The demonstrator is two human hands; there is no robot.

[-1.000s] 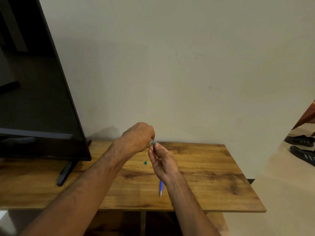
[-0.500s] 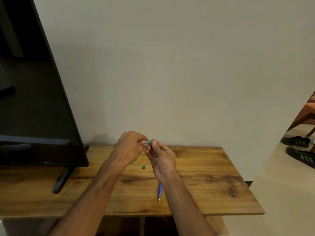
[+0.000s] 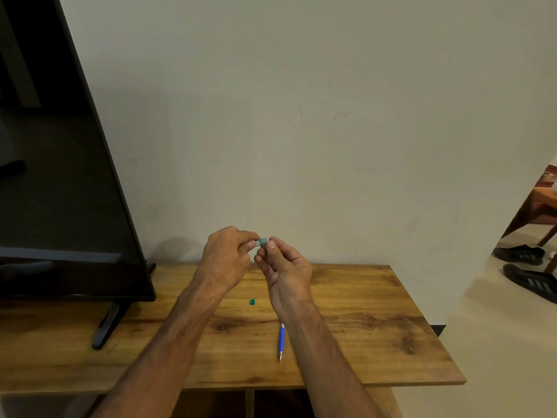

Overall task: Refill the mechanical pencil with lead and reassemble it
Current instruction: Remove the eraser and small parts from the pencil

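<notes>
Both hands pinch teal lead case: left hand, right hand. Pencil on counter. Likely extracting lead; next, feed barrel.

**Around your work area**

You have a wooden table set against a plain wall. A dark TV stands on the table's left part, its foot resting on the wood. Off to your right, two black shoes lie on the floor beside a brown piece of furniture.
</notes>
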